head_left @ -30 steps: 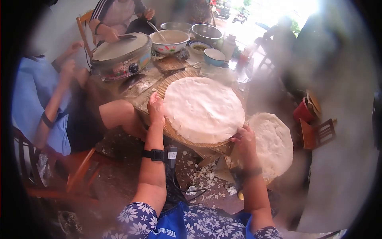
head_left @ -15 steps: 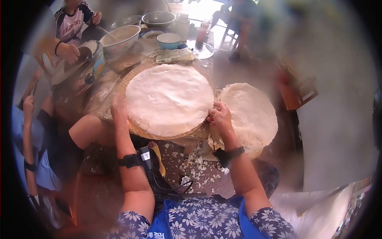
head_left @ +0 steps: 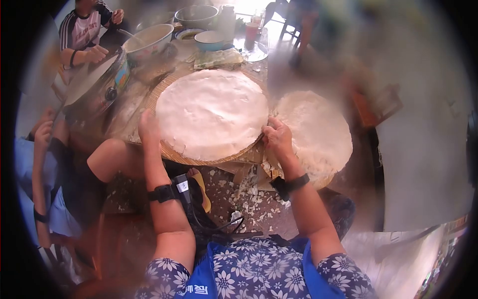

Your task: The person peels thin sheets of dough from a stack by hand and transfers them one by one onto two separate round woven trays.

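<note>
A broad, round white sheet of dough [head_left: 211,114] lies over a woven bamboo tray [head_left: 155,102], whose rim shows at the left and along the front. My left hand [head_left: 149,130] holds the tray's left edge, its fingertips partly hidden by the rim. At the opposite edge, my right hand [head_left: 278,137] has its fingers curled around the rim. Just right of that hand is a second round white sheet [head_left: 318,129], rougher at its front edge, on another support that shows only as a thin edge.
A large pot [head_left: 110,82] stands on the table at left, near another person's hand [head_left: 97,54]. Behind are a basin with a ladle [head_left: 149,41], a blue bowl [head_left: 209,40] and a folded cloth [head_left: 217,58]. White scraps [head_left: 254,209] litter the floor.
The whole scene sits slightly higher in view, as the camera has tilted. Both my hands stay on the tray's edges. The other person's hand by the pot has shifted.
</note>
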`<state>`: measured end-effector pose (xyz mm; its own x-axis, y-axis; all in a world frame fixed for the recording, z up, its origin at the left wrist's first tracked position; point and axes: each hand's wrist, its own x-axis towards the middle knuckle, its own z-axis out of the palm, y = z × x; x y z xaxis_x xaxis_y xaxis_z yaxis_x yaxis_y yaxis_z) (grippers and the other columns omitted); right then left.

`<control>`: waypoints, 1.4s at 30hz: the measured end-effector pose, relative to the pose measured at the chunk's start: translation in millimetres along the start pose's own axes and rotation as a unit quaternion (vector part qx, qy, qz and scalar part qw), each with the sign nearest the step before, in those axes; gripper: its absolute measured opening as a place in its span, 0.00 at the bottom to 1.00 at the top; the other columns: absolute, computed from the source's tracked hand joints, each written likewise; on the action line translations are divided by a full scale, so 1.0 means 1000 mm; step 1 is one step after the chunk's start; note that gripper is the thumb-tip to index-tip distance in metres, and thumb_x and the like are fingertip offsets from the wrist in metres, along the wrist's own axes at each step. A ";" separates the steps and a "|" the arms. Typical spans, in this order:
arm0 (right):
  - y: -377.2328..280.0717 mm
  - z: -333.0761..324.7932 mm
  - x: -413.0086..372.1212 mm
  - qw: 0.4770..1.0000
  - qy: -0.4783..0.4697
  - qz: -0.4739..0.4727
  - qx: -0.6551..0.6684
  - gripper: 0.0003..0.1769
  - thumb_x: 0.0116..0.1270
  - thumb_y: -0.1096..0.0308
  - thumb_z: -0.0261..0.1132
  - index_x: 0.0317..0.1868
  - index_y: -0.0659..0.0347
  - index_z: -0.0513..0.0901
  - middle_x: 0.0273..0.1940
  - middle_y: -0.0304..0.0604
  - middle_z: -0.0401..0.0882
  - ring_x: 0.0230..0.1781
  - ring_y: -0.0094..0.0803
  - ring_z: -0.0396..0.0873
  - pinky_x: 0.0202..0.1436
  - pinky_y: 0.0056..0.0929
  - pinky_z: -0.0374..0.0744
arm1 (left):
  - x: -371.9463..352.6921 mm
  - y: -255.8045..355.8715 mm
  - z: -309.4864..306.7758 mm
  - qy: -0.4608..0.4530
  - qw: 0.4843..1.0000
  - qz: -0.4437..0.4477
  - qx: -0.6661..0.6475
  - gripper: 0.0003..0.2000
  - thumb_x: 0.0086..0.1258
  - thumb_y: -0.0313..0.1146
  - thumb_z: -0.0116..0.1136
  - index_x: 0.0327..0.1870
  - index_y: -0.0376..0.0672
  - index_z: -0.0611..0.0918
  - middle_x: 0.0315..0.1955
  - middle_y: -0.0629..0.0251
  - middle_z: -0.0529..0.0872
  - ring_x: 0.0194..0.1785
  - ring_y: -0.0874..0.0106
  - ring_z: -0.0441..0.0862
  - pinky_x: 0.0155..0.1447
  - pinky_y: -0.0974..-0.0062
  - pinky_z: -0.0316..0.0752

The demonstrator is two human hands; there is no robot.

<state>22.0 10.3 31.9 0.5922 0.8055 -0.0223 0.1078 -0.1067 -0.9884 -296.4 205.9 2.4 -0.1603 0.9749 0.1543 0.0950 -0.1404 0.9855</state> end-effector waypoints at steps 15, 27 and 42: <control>0.012 0.006 0.005 0.996 0.039 -0.062 -0.043 0.18 0.58 0.74 0.60 0.51 0.63 0.79 0.22 0.34 0.75 0.17 0.19 0.70 0.22 0.20 0.70 | -0.011 0.016 0.008 0.044 0.986 0.047 0.152 0.20 0.58 0.27 0.50 0.54 0.31 0.74 0.51 0.44 0.79 0.57 0.55 0.76 0.62 0.68 0.67; 0.012 -0.016 0.005 1.000 0.012 0.003 0.022 0.17 0.60 0.73 0.60 0.51 0.65 0.78 0.24 0.33 0.75 0.18 0.18 0.71 0.20 0.18 0.70 | -0.025 0.031 0.011 0.050 0.965 0.097 0.240 0.19 0.57 0.27 0.51 0.52 0.35 0.76 0.46 0.46 0.81 0.52 0.53 0.78 0.57 0.63 0.70; 0.009 -0.271 -0.005 0.974 0.227 0.003 0.022 0.13 0.61 0.68 0.56 0.45 0.63 0.78 0.26 0.34 0.76 0.21 0.20 0.75 0.19 0.20 0.72 | -0.209 0.100 0.157 -0.401 0.914 -0.010 -0.061 0.19 0.66 0.25 0.52 0.59 0.36 0.72 0.51 0.59 0.78 0.53 0.74 0.74 0.58 0.77 0.69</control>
<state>236.6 -152.9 63.8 0.8858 0.4631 0.0299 0.0741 -0.0775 -0.9942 -99.2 14.7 57.8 0.6158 0.7835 0.0830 -0.0185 -0.0909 0.9957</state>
